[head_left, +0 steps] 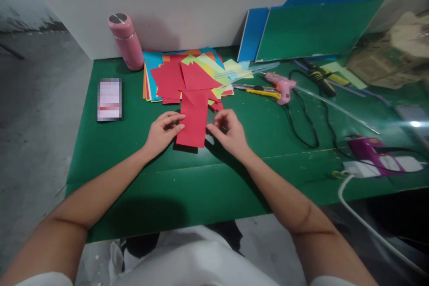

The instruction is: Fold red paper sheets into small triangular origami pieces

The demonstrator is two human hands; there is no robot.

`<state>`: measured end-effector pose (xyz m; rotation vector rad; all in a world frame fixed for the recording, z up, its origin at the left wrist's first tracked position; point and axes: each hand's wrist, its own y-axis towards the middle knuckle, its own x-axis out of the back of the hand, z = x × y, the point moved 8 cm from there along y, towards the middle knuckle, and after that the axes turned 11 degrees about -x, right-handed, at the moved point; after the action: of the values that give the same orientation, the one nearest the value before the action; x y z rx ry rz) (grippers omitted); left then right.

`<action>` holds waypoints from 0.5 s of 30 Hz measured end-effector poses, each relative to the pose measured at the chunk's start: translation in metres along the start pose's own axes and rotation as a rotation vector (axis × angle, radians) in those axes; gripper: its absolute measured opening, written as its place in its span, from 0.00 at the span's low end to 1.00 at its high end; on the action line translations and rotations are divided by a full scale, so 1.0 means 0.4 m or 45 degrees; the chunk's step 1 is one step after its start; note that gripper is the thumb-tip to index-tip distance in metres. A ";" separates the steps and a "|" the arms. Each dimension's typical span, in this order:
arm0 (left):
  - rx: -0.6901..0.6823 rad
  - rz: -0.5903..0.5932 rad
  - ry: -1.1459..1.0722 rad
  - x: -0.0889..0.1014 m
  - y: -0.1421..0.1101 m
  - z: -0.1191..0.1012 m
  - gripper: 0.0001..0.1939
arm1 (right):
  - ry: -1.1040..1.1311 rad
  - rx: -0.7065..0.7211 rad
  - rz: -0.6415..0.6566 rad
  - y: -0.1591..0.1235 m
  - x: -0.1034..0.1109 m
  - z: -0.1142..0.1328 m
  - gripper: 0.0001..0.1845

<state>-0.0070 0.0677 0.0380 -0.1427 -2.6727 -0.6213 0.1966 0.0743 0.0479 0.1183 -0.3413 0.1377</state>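
A red paper strip is held a little above the green table, its far end meeting other red pieces. My left hand pinches its left edge between thumb and fingers. At the strip's right edge is my right hand, fingers curled and thumb tip close to the paper; whether it touches is hard to make out. Just beyond lie red paper pieces on a stack of coloured sheets in blue, orange, yellow and green.
A pink bottle and a blurred-out phone-like object stand and lie to the left. Rightward are a yellow utility knife, a pink glue gun with its cord, clear glue sticks, pliers and a power strip.
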 end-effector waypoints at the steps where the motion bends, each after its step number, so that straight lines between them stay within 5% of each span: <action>1: -0.003 -0.037 -0.013 0.004 0.000 -0.002 0.15 | 0.140 -0.100 0.034 0.006 0.000 -0.019 0.19; 6: 0.010 -0.082 -0.104 -0.005 -0.007 -0.014 0.18 | 0.512 -0.381 0.323 0.003 -0.052 -0.056 0.26; 15: 0.068 0.079 -0.383 -0.055 -0.020 -0.008 0.21 | 0.480 -0.309 0.239 0.005 -0.045 -0.052 0.26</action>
<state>0.0127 0.0587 0.0287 -0.3266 -2.9569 -0.5455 0.1864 0.0771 0.0224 -0.1796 0.0096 0.2979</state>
